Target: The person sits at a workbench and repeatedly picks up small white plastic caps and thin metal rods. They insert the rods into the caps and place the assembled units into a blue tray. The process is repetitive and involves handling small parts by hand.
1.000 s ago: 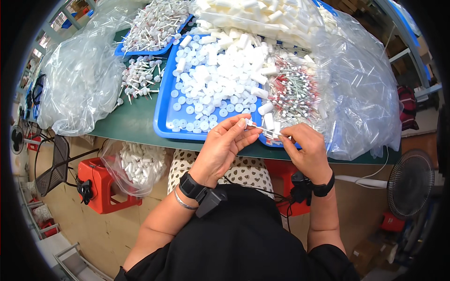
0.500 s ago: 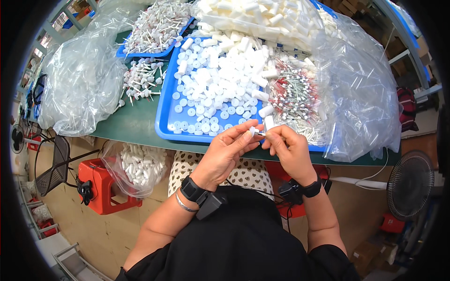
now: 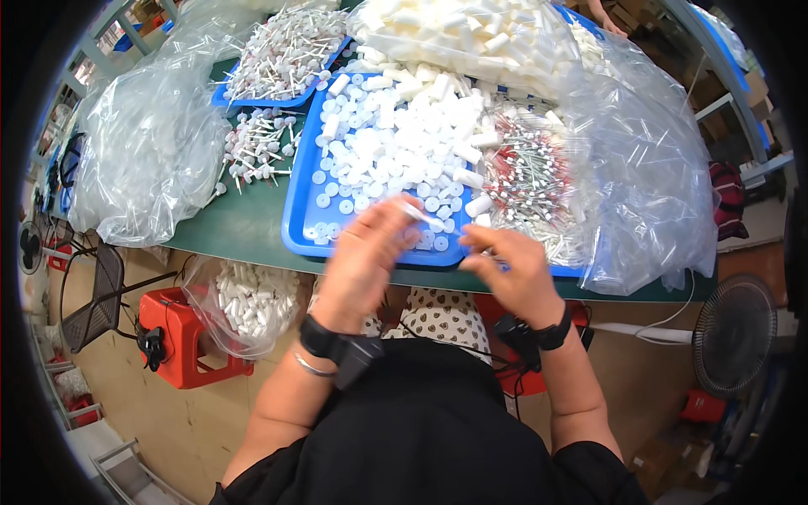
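Note:
My left hand (image 3: 369, 257), smeared by motion, is over the front of the blue tray (image 3: 292, 220). Its thumb and fingertips pinch a small white stick-like piece (image 3: 427, 219), too blurred to make out fully. To its right, my right hand (image 3: 520, 273) is at the tray's front edge, thumb and forefinger apart with nothing visible between them. Translucent white discs (image 3: 389, 173) with a hole in the middle lie loose in the tray, under and around my left fingers. White cylinders (image 3: 438, 88) are heaped behind them. Thin metal pins with red and white ends (image 3: 530, 172) lie to the right.
Finished-looking stemmed pieces fill another blue tray (image 3: 282, 55), and more (image 3: 255, 145) lie on the green table (image 3: 215, 225). Clear plastic bags (image 3: 143, 160) flank both sides. A red stool (image 3: 172, 337), a bag of white cylinders (image 3: 257, 295) and a fan (image 3: 734, 332) stand below. Another person's hand (image 3: 608, 21) shows far right.
My hands have come apart. The left has moved left with the small white piece; the right stays near the tray edge, its thumb and forefinger now apart. Another person's hand has appeared at the back.

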Motion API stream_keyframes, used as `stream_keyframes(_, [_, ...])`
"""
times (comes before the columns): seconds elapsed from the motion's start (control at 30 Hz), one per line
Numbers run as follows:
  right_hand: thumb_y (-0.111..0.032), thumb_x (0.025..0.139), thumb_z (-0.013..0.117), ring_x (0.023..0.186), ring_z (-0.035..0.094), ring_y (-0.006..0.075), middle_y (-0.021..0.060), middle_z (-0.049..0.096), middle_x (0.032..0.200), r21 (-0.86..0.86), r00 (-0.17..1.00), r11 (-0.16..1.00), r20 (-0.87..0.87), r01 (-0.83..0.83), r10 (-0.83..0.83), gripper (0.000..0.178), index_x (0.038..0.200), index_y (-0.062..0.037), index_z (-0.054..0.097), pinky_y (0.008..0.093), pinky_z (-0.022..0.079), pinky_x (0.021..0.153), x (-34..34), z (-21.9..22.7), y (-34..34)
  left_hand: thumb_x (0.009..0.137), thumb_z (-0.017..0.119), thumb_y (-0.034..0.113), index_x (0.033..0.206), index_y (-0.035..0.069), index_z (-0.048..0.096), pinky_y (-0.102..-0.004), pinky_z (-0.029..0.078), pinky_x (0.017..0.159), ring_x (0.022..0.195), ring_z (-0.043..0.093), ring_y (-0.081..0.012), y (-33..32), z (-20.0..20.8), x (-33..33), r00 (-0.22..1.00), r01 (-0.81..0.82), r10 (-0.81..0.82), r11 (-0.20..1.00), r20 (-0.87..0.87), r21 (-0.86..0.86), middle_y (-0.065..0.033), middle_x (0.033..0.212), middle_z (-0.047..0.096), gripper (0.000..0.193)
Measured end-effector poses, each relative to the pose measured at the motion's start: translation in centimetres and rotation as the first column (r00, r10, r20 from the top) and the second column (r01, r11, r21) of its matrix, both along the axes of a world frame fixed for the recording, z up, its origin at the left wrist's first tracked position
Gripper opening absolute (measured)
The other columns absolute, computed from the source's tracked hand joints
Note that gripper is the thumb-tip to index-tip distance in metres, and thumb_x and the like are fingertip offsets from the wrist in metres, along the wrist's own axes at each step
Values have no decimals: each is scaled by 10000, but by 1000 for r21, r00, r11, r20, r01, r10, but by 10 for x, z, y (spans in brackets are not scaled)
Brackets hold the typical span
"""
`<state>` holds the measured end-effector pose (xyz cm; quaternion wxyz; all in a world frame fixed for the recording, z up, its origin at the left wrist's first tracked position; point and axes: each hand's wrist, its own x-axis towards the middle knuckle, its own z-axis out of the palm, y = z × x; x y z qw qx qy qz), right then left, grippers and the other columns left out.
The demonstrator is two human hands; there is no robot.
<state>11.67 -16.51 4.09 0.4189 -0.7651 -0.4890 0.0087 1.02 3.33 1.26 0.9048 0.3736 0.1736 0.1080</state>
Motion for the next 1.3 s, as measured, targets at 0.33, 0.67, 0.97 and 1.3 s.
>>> stream_keyframes(0.33, [-172, 863, 663, 731, 661, 327, 116, 683, 818, -332, 853, 804, 365, 494, -373, 120, 844, -64, 712, 431, 512, 652, 53, -23, -23, 856, 739, 180, 1231, -26, 615, -365, 407, 1041, 1191, 568, -277, 155, -5, 0, 798, -289, 564, 48, 213, 956, -183, 1256, 623, 446])
stream_keyframes(0.67, [-98, 838, 648, 712, 640, 348, 127, 647, 799, -221, 838, 838, 371, 499, -401, 66, 855, -42, 618, 452, 492, 651, 42, -7, -33, 804, 717, 107, 933, 47, 689, -412, 461, 783, 850, 571, -311, 12, -27, 20, 993, 34, -99, -211, -56, 977, -104, 901, 644, 145])
stream_keyframes(0.97, [-143, 1005, 517, 683, 622, 419, 194, 608, 721, -249, 915, 899, -95, 360, -393, 103, 1037, -50, 485, 469, 455, 587, 24, -2, -42, 831, 692, 74, 914, 51, 671, -369, 466, 735, 794, 606, -287, 17, -17, 26, 995, 58, -73, -47, -62, 997, -98, 879, 651, 89])
stream_keyframes(1.3, [-157, 953, 630, 538, 615, 280, 102, 607, 627, -135, 977, 968, -14, 210, -213, 110, 961, -49, 615, 369, 443, 498, -3, -4, -16, 952, 649, 139, 1060, 5, 653, -221, 474, 719, 820, 592, -66, 9, -21, 25, 991, -15, 108, 654, -73, 756, -16, 894, 663, 172])
